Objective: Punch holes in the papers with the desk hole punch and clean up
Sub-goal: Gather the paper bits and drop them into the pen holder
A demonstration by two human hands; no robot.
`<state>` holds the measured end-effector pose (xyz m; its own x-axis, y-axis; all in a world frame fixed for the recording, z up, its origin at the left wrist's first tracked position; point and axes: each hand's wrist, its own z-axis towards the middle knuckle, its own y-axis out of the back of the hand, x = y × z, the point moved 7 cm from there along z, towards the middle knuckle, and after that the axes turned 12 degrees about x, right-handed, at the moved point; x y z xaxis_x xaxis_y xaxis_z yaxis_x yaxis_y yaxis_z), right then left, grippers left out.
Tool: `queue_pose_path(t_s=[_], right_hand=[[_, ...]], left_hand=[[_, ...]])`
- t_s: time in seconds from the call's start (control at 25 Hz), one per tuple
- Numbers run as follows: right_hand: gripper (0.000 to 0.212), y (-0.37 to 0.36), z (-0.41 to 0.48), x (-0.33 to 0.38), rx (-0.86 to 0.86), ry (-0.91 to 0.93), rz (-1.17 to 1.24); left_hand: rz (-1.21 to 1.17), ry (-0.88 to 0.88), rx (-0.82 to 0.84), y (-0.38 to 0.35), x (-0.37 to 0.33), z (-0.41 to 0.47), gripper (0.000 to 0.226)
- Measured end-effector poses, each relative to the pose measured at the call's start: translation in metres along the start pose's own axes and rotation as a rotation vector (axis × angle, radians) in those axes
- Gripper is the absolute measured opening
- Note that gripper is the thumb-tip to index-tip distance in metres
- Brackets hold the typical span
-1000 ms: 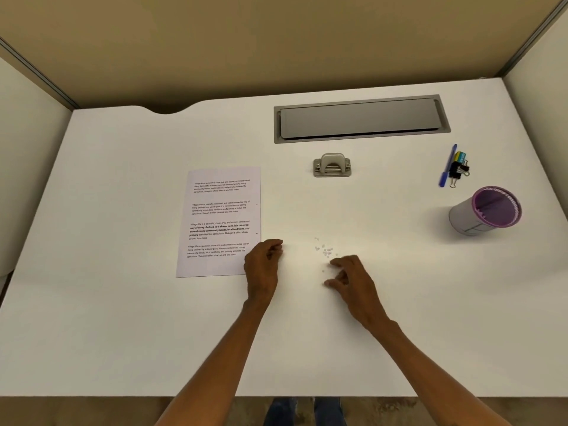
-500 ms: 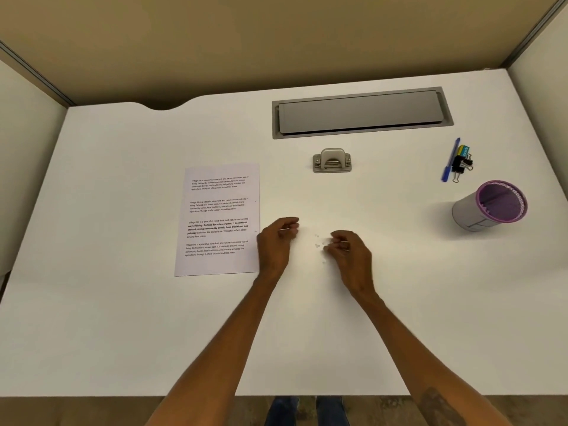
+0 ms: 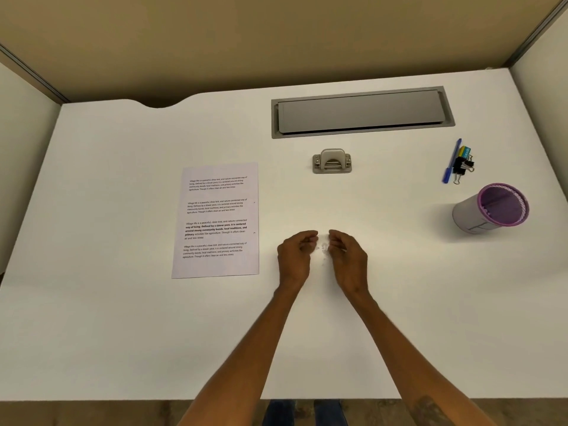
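Facing each other across a small scatter of punched paper dots (image 3: 322,250), a person's left hand (image 3: 295,256) and right hand (image 3: 349,258) rest on a white desk (image 3: 123,333), fingers curled inward on both (whether either pinches any dots cannot be told through the blur). The printed sheet of paper (image 3: 216,221) lies flat just left of the left hand. The grey hole punch (image 3: 332,161) sits beyond the hands, well apart from them, near a long grey cable hatch (image 3: 361,112). At far right lie a blue pen (image 3: 451,161) and binder clips (image 3: 463,167), with a purple-rimmed mesh cup (image 3: 491,210) nearer the person.
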<state>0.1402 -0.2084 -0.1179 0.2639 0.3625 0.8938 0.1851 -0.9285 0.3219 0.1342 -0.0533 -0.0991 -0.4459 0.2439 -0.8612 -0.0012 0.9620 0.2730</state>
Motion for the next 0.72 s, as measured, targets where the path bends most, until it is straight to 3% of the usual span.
queue_pose_path(t_s=[0.24, 0.4, 0.48, 0.6, 0.72], right_hand=[[0.048, -0.014, -0.028, -0.012, 0.002, -0.062, -0.071], [0.033, -0.019, -0.006, 0.003, -0.046, -0.031, -0.048], [0.024, -0.028, -0.008, 0.016, -0.046, 0.128, -0.28], [0.037, -0.077, -0.028, 0.023, 0.111, 0.432, -0.877], [0.054, -0.087, -0.033, 0.004, 0.233, 0.466, -1.074]], left_hand=[[0.108, -0.027, -0.304, 0.059, 0.011, -0.011, 0.031], [0.101, 0.033, -0.301, 0.063, 0.029, -0.02, 0.028], [0.134, 0.008, -0.301, 0.065, 0.028, -0.02, 0.026], [0.172, -0.007, -0.299, 0.069, 0.022, -0.015, 0.024], [0.2, -0.018, -0.232, 0.063, 0.016, -0.01, 0.024]])
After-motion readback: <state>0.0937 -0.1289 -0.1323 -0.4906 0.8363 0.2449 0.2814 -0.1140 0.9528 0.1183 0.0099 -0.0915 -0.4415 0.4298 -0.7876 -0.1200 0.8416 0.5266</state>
